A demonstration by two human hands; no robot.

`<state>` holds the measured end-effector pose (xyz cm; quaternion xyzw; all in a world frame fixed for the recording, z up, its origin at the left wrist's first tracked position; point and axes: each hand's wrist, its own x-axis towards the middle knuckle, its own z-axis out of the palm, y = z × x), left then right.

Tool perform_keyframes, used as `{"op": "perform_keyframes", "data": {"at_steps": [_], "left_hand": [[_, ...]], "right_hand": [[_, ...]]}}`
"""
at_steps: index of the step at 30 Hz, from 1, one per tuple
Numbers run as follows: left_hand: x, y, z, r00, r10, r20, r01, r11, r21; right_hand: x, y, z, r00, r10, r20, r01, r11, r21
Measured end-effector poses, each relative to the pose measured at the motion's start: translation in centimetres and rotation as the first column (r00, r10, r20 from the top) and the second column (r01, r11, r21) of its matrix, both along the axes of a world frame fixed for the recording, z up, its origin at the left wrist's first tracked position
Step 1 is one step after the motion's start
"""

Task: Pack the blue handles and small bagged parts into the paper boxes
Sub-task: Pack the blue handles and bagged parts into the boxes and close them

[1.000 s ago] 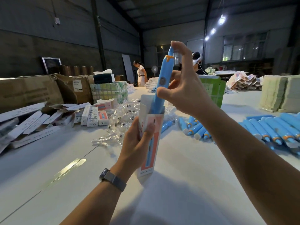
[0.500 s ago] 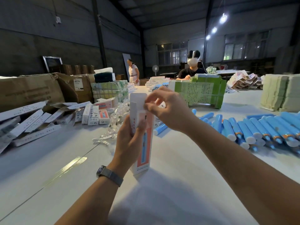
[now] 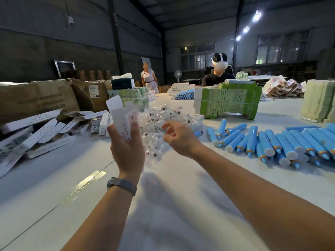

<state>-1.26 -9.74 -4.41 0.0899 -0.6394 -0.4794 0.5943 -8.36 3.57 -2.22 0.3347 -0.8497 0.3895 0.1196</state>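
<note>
Fingers of the right hand [image 3: 178, 136] are no longer working at the top flap; half a second on, that hand is reaching out over the pile of small bagged parts [image 3: 159, 124], its fingers loosely curled and holding nothing that I can see. Gripping the paper box [image 3: 125, 120], the left hand [image 3: 126, 151] is now tilting it leftward, thumb lying up its printed red-and-white face, top flaps standing open and white. Blue handles [image 3: 272, 142] are lying in a loose row on the white table [image 3: 181, 205] to the right, orange collars and white ends showing.
</note>
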Motion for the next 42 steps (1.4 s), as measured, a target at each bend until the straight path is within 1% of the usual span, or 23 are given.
{"op": "perform_keyframes", "data": {"at_steps": [2, 4, 5, 6, 7, 9, 11, 15, 17, 19, 20, 21, 22, 23, 24, 26, 28, 30, 33, 36, 38, 40, 42], "left_hand": [[-0.1, -0.4, 0.1, 0.999, 0.037, -0.02, -0.037, 0.999, 0.016], [-0.1, -0.5, 0.0, 0.998, 0.051, -0.033, -0.05, 0.999, 0.013], [-0.2, -0.5, 0.0, 0.998, 0.049, -0.035, -0.048, 0.999, 0.012], [-0.2, -0.5, 0.0, 0.998, 0.045, -0.034, -0.044, 0.999, 0.013], [-0.3, -0.5, -0.1, 0.999, 0.041, -0.032, -0.04, 0.999, 0.015], [-0.4, -0.4, -0.3, 0.999, 0.032, -0.029, -0.032, 0.999, 0.012], [-0.5, -0.2, -0.4, 0.999, 0.019, -0.036, -0.019, 1.0, -0.012], [-0.6, 0.5, -0.4, 0.999, -0.043, -0.032, 0.042, 0.999, -0.011], [-0.4, 1.1, -0.3, 0.996, -0.081, -0.04, 0.081, 0.997, 0.003], [-0.2, 1.7, -0.2, 0.989, -0.14, -0.04, 0.139, 0.99, -0.012], [0.0, 2.1, -0.2, 0.983, -0.182, -0.032, 0.181, 0.983, -0.022], [0.1, 2.6, -0.2, 0.975, -0.222, -0.019, 0.221, 0.975, -0.039], [0.3, 3.0, -0.3, 0.968, -0.251, -0.003, 0.25, 0.966, -0.067], [0.5, 3.4, -0.4, 0.963, -0.271, 0.008, 0.27, 0.957, -0.104], [0.7, 3.8, -0.5, 0.957, -0.289, 0.01, 0.288, 0.947, -0.142], [1.0, 4.5, -0.9, 0.938, -0.346, 0.01, 0.342, 0.923, -0.175], [1.3, 5.2, -1.0, 0.912, -0.409, 0.021, 0.407, 0.899, -0.16], [1.6, 5.9, -0.8, 0.879, -0.477, -0.004, 0.474, 0.874, -0.105], [2.1, 6.7, -0.5, 0.804, -0.591, -0.066, 0.591, 0.807, -0.014], [2.3, 7.5, -0.8, 0.747, -0.665, -0.01, 0.665, 0.747, 0.001], [2.1, 7.8, -1.0, 0.729, -0.684, 0.019, 0.682, 0.729, 0.053], [1.9, 7.9, -1.2, 0.704, -0.71, 0.016, 0.698, 0.696, 0.168], [1.8, 7.9, -1.3, 0.677, -0.735, -0.02, 0.709, 0.645, 0.286]], "right_hand": [[-1.1, -1.7, -1.1, 0.999, -0.029, 0.024, 0.022, 0.969, 0.245], [-1.7, -3.4, -2.2, 1.0, -0.028, -0.009, 0.029, 0.873, 0.487], [-1.8, -4.1, -2.7, 0.999, -0.028, -0.021, 0.035, 0.83, 0.556], [-1.9, -4.6, -3.3, 0.999, -0.033, -0.041, 0.051, 0.807, 0.589], [-2.0, -4.9, -3.8, 0.996, -0.043, -0.076, 0.08, 0.805, 0.587], [-1.9, -5.2, -4.5, 0.985, -0.094, -0.141, 0.154, 0.843, 0.515], [-1.8, -5.0, -4.7, 0.981, -0.143, -0.133, 0.188, 0.877, 0.441], [-1.7, -3.3, -3.5, 0.991, -0.095, -0.094, 0.124, 0.917, 0.38], [-1.7, -1.8, -2.6, 0.996, -0.088, -0.02, 0.09, 0.947, 0.309], [-1.4, 0.0, -1.4, 0.992, -0.114, 0.045, 0.104, 0.976, 0.19], [-1.1, 1.0, -0.8, 0.988, -0.138, 0.065, 0.132, 0.987, 0.093], [-0.6, 2.1, -0.2, 0.985, -0.147, 0.086, 0.152, 0.987, -0.044], [0.1, 3.1, 0.5, 0.987, -0.124, 0.1, 0.142, 0.967, -0.211], [0.9, 4.1, 1.3, 0.993, -0.077, 0.094, 0.107, 0.921, -0.374], [1.6, 5.1, 2.3, 0.997, -0.027, 0.07, 0.059, 0.865, -0.499], [3.1, 7.0, 4.3, 0.999, 0.041, 0.03, -0.012, 0.77, -0.638], [4.1, 8.3, 6.2, 0.997, 0.071, 0.005, -0.047, 0.699, -0.714], [5.0, 9.0, 7.6, 0.994, 0.105, -0.036, -0.098, 0.681, -0.726], [6.2, 8.9, 8.7, 0.981, 0.168, -0.1, -0.192, 0.724, -0.663], [7.1, 8.5, 9.1, 0.967, 0.201, -0.154, -0.253, 0.788, -0.561], [7.4, 8.3, 9.1, 0.965, 0.181, -0.192, -0.252, 0.844, -0.474], [7.5, 8.3, 9.1, 0.964, 0.131, -0.231, -0.218, 0.888, -0.406], [7.6, 8.3, 9.2, 0.963, 0.093, -0.255, -0.201, 0.876, -0.439]]}}
